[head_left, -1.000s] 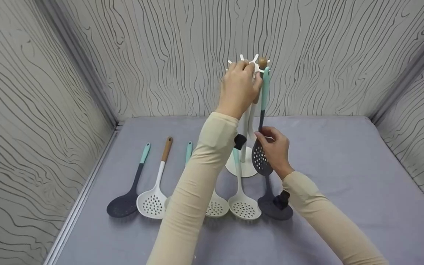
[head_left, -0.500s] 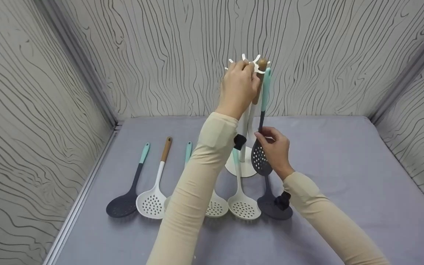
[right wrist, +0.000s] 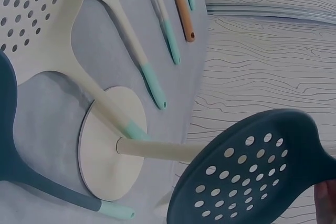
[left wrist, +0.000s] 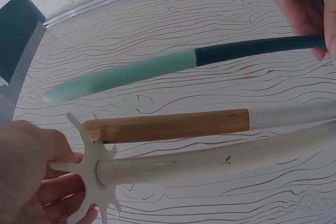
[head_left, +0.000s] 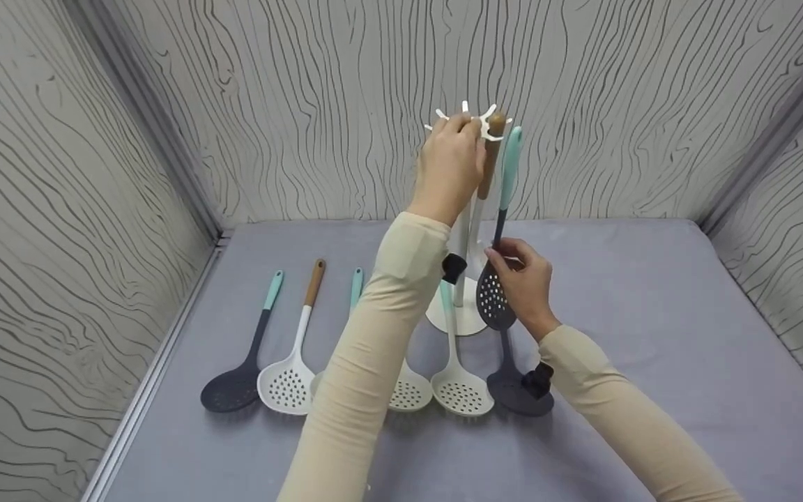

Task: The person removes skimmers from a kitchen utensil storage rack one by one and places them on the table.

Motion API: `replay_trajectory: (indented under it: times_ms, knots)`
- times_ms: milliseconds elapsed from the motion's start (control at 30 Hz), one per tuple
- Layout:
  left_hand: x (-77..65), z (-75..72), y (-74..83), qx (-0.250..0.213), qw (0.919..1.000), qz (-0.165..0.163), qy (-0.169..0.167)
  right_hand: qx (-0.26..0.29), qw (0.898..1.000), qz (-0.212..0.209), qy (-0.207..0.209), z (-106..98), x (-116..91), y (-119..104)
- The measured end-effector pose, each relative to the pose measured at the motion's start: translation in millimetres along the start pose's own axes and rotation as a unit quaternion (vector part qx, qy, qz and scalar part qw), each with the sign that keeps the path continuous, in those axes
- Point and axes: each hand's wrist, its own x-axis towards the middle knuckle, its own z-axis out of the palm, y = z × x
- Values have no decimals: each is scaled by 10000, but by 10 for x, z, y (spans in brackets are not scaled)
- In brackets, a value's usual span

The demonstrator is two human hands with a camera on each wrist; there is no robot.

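Note:
My left hand grips the white hook ring at the top of a utensil stand, fingers curled round it. From one hook hangs a utensil with a wooden handle and white shaft; its lower end is mostly hidden. My right hand pinches the neck of a dark slotted skimmer with a mint handle. The skimmer is nearly upright, handle up, to the right of the ring. In the left wrist view, its handle end is apart from the hooks.
Several skimmers lie in a row on the grey cloth, among them a dark one, a white one, a cream one and another dark one. My left forearm hides part of the row. Patterned panels enclose the table.
The hook ring has turned a little in my left hand. The skimmer in my right hand has tilted right, its handle end moving away from the ring.

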Motion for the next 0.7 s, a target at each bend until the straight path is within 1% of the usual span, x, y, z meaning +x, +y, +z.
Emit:
replay_trajectory:
  times_ms: [267, 467, 700]
  knots:
    - [-2, -1, 9, 77, 9999, -54, -71, -29, 10000, 47, -15, -11, -13, 28]
    - [-12, -3, 2, 137, 9999, -37, -53, -8, 9999, 115, -49, -11, -44, 74]
    - [-12, 8, -5, 30, 10000, -43, -27, -67, 9999, 124, -42, -1, -82, 149]
